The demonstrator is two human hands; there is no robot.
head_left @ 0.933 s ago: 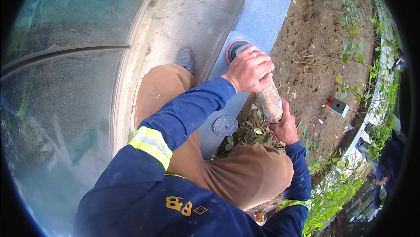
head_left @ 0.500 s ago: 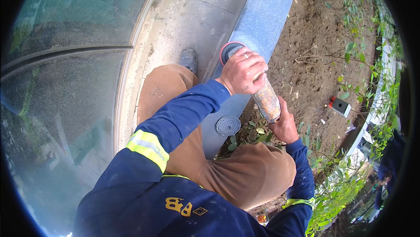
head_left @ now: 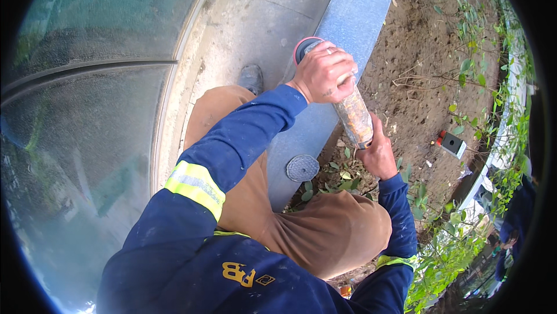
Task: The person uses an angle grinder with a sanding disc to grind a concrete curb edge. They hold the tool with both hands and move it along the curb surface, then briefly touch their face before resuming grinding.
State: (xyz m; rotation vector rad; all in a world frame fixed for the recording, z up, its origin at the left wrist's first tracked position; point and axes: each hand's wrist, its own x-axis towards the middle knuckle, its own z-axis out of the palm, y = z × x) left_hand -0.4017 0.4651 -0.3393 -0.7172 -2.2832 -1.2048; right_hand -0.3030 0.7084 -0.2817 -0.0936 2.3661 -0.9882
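Observation:
An angle grinder (head_left: 354, 118) with a worn, stained body and a round pad (head_left: 303, 48) edged in pink lies across a grey stone ledge (head_left: 348, 24). My left hand (head_left: 328, 74) is closed over its head end, hiding much of the head. My right hand (head_left: 378, 153) wraps round the rear end of the body, above the soil side of the ledge. The pad sits at the ledge's left edge; whether it touches the stone I cannot tell. A round grey perforated disc (head_left: 303, 168) rests flat on the ledge, nearer to me.
Dusty glass panels (head_left: 87, 140) in a frame stand at left. Paving (head_left: 261, 18) runs between them and the ledge. On the right is bare soil (head_left: 429, 76) with leafy plants (head_left: 464, 221) and a small grey-and-orange block-shaped object (head_left: 451, 143). Another person (head_left: 513, 233) shows at far right.
Both hands and the angle grinder have moved away from me along the ledge, the pad going slightly farther up. The perforated disc has stayed in place.

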